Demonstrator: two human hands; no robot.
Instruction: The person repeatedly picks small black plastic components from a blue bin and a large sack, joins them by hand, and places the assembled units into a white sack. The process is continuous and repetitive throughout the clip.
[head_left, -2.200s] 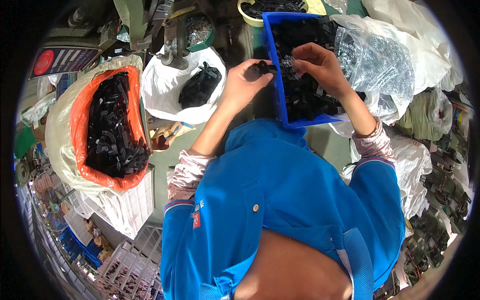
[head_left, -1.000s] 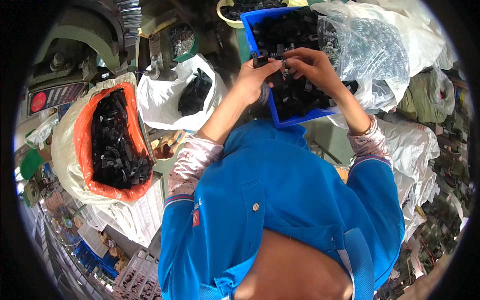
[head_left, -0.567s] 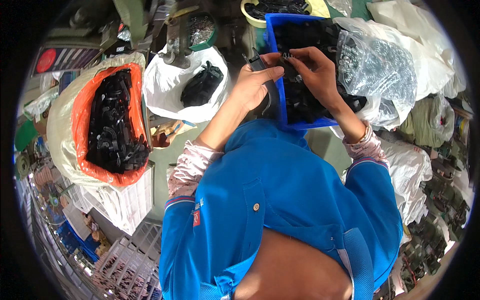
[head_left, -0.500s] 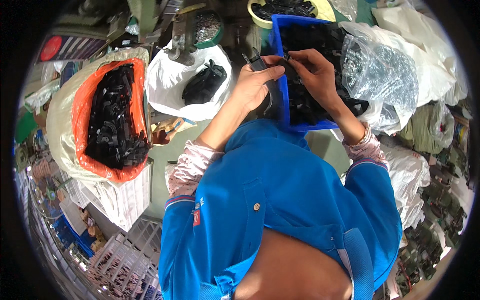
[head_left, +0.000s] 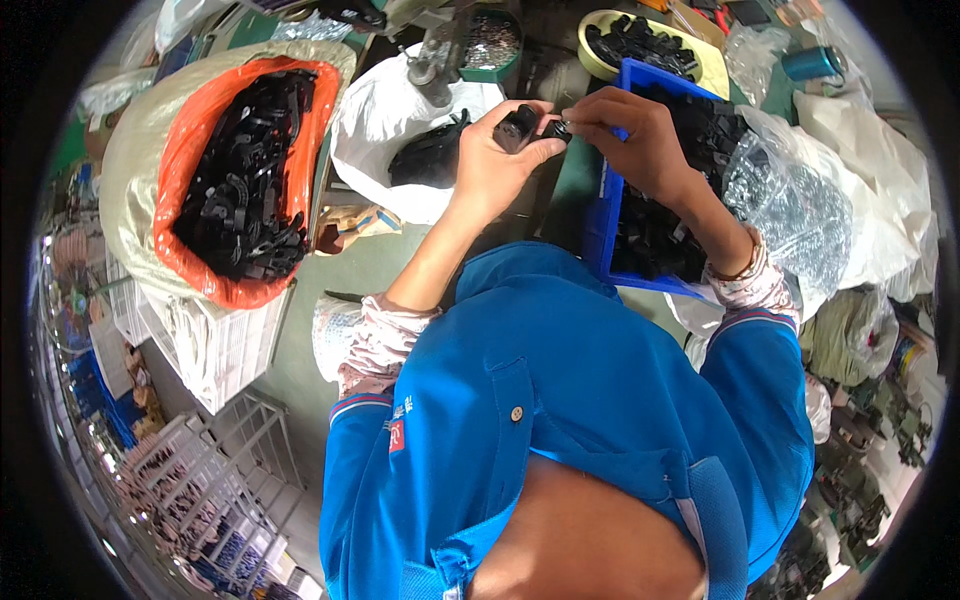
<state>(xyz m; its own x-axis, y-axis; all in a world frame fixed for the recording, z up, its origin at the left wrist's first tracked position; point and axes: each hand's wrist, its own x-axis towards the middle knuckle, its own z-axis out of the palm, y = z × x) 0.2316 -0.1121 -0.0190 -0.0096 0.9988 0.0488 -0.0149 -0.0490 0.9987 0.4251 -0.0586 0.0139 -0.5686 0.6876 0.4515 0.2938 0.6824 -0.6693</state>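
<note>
My left hand (head_left: 490, 170) is closed around a black plastic part (head_left: 515, 130), whose rounded dark end faces up between thumb and fingers. Close beside it, the fingertips of my right hand (head_left: 645, 145) pinch together at the right end of the part. A small shiny bit (head_left: 566, 124) shows at those fingertips, too small to name. Just right of my hands stands a blue crate (head_left: 606, 225) filled with black plastic parts. Behind my left hand, a white bag (head_left: 360, 125) holds more black pieces.
An orange-lined sack (head_left: 178, 255) of black parts stands at the left. Farther back are a green tray (head_left: 490, 74) of small metal pieces and a yellow basin (head_left: 712, 72) of black parts. A clear bag (head_left: 790, 205) of shiny pieces lies right of the crate, below a teal cylinder (head_left: 812, 64).
The black part has turned in my left hand, from lying lengthwise to showing its end. My right hand has moved off the crate's left edge. The whole view has swung round somewhat.
</note>
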